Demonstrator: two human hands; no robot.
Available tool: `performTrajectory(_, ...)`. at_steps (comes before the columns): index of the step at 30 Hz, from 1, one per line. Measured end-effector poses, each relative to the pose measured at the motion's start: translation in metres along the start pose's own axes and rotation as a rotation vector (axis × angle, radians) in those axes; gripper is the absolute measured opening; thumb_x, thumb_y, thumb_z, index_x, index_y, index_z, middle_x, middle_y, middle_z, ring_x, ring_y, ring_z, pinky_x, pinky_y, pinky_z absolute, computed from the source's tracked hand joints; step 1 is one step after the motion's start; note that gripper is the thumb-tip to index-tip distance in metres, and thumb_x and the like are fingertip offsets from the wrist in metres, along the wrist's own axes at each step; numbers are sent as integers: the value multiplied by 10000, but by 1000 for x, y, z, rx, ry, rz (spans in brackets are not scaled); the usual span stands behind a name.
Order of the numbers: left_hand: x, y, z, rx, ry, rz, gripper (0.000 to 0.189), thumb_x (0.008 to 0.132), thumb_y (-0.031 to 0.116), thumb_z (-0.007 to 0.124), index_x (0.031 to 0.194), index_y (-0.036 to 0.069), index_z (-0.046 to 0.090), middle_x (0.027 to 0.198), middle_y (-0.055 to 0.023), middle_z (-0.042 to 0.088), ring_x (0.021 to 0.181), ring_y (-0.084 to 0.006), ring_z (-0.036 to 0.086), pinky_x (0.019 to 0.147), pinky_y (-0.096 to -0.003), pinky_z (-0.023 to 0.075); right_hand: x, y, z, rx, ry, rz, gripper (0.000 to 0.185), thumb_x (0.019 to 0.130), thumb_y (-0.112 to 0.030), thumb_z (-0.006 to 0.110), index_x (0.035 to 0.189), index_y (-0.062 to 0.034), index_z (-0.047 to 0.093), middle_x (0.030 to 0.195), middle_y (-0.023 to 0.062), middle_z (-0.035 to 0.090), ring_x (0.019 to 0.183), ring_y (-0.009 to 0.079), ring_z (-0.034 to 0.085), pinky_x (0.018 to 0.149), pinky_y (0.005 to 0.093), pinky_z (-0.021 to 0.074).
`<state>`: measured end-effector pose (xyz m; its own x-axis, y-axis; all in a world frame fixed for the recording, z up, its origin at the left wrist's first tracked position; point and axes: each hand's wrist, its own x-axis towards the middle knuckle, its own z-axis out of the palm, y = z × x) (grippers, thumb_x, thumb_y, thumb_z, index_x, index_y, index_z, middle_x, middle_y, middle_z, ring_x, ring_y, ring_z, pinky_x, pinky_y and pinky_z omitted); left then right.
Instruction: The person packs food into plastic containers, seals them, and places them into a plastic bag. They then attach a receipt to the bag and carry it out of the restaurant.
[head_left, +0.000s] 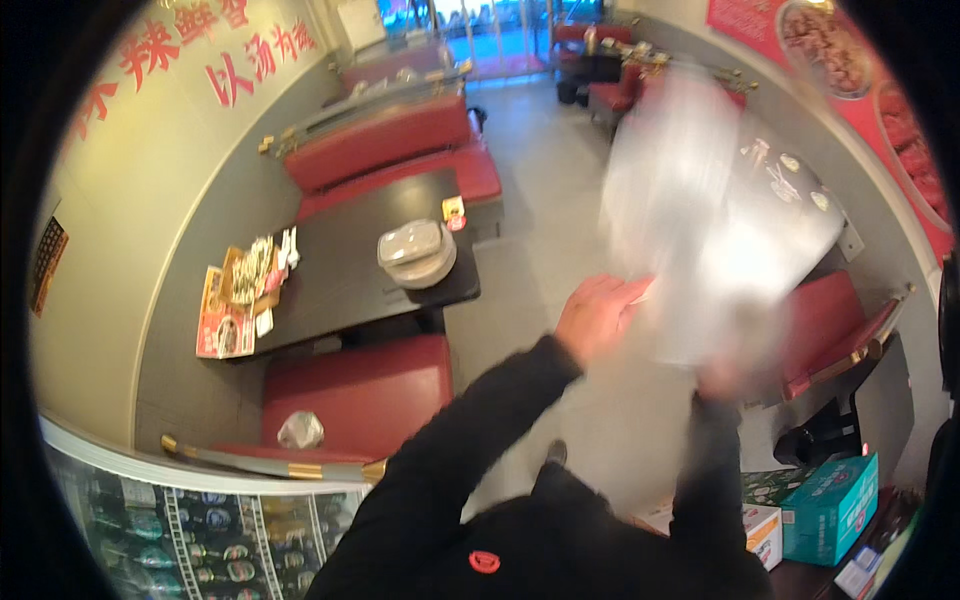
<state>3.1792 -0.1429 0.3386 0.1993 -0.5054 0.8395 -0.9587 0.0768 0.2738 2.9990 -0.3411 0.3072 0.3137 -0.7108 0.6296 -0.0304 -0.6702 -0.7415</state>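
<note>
A translucent white plastic bag (667, 195), badly blurred, billows out in front of me over the aisle. My left hand (604, 315) pinches its near left edge between fingers and thumb. Lower right, my right hand (721, 375) is smeared by motion and appears to grip the near right part of the bag. The bag hides part of the right-hand table. On the dark table (337, 270) to the left, lidded plastic food containers (416, 251) sit stacked, apart from both hands.
Red booth benches (356, 382) flank the left table, which holds a box of wrapped utensils (255, 274) and a small card (453, 208). A glass-front drinks fridge (217, 544) stands lower left. Right are a red seat (829, 315) and a teal carton (829, 510). Grey floor (525, 225) runs between the tables.
</note>
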Motion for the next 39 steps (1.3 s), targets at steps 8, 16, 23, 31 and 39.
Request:
performTrajectory(8,-147,-169,48,-706,-263,-1546,296,978,292,652,1160,61,678,966,-47,682,804,-186,652,773,-371,578,10,159,182,-125,-775,396,287,905,-258,622,880,25,661,758,237,643,720,405,631,663,475,483)
performTrajectory(16,-6,-325,-31,-1135,486,-1294,363,1001,168,617,1339,47,560,941,-12,608,755,-135,589,756,-400,584,156,99,434,101,-831,272,306,973,-284,606,1002,17,652,777,116,650,717,222,603,670,357,466)
performTrajectory(23,45,-489,-136,-962,796,-1079,361,1014,179,607,1331,16,550,1023,-60,656,810,-160,641,685,-368,600,229,19,639,446,-975,256,280,1002,-237,604,1141,-8,687,822,-24,635,737,73,539,683,269,460)
performTrajectory(31,21,-573,-254,-511,984,-1241,318,996,223,624,1269,61,612,1109,-29,687,895,-127,659,662,-326,569,215,-43,871,569,-1315,107,276,993,-230,619,1114,5,702,852,-10,679,756,72,574,712,271,480)
performTrajectory(39,-48,-639,-304,-83,1294,-1442,295,939,206,708,1158,24,629,920,-14,655,759,-116,625,638,-319,551,142,-90,1063,457,-1527,-198,331,923,-316,646,1048,-19,721,876,118,738,816,251,690,744,382,524)
